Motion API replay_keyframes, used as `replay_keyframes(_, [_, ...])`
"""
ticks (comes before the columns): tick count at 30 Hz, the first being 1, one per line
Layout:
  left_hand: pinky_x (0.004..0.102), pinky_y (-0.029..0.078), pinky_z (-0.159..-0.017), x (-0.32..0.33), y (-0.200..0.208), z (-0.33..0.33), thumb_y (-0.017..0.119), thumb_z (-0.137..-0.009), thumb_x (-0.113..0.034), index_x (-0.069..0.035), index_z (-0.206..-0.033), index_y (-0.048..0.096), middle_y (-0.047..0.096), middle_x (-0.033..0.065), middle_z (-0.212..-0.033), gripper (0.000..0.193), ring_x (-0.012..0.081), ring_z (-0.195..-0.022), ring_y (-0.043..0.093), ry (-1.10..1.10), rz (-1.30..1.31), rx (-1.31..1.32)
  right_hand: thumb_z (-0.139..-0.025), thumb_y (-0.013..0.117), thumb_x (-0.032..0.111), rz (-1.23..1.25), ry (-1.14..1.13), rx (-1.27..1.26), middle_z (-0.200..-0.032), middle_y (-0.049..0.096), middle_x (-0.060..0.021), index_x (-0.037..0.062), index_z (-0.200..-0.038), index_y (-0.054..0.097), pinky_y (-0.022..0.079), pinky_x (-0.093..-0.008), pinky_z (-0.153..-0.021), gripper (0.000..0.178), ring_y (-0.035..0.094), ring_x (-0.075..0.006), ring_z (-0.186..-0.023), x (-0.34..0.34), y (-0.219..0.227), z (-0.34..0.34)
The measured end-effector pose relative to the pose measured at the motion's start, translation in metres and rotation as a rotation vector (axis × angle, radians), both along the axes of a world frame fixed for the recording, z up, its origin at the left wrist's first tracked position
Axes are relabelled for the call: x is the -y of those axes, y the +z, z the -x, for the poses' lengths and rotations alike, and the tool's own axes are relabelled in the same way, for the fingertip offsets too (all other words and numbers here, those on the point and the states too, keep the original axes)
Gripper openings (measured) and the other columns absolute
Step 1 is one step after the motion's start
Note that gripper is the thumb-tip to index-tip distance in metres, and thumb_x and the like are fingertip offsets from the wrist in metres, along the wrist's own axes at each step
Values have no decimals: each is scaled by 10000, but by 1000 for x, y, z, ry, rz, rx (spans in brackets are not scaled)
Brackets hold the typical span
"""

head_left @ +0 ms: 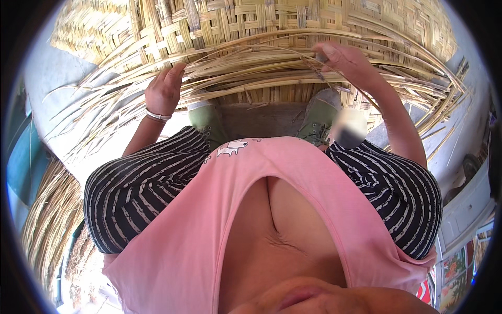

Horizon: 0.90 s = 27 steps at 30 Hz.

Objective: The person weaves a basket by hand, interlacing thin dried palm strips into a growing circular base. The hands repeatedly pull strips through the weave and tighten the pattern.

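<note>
A large woven mat [293, 18] of pale yellow split strips spreads across the far side, with a bundle of loose strips [251, 70] lying along its near edge. At the left end of that bundle is my left hand [164, 91], its fingers curled together by the end of a thin strip [238, 48]. This strip bows up and over toward the right. My right hand [348, 62] is above the right part of the bundle, fingers bent around a thin strip; a length of it runs down past the wrist. The fingertips are partly hidden.
My green shoes [208, 123] stand by the mat's near edge, below the strips. A stack of long dry strips [49, 220] lies at the lower left, beside a blue object [26, 157]. Loose strip ends fan over the grey floor [57, 78]. Grey-white furniture [465, 209] stands at right.
</note>
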<state>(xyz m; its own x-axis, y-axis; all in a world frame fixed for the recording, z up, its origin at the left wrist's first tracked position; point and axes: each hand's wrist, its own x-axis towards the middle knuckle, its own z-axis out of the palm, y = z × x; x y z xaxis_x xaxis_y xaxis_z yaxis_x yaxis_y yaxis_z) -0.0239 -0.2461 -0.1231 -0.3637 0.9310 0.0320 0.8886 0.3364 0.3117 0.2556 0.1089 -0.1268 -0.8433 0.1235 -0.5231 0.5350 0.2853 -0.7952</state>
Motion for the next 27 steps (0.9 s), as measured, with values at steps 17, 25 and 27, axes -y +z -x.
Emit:
replay_keyframes(17, [320,536,-645,51,8,73,701,-867,-165,-107,-925,681,682,21,-754,84,180,-658,666,17,157,-183,-1015,428,102,-914,216,22,-1356,564,-173,22,-1368,514,396,-354,-1073,372,519,-305,-1280,-191,-42,-119])
replay_keyframes(25, [351,521,-691,102,35,148,623,-921,-220,-161,-852,660,680,-9,-755,99,188,-667,671,112,213,-394,-1033,378,178,-1210,316,232,-1392,540,-162,40,-1413,468,409,-350,-1059,414,505,-315,-1287,-317,-118,-272])
replay_keyframes(27, [353,521,-665,118,39,181,648,-910,-217,-163,-943,666,683,3,-789,66,200,-679,669,83,252,-457,-1037,360,194,-1284,345,217,-1392,540,-160,47,-1420,462,412,-358,-1056,423,508,-321,-1281,-335,-122,-297])
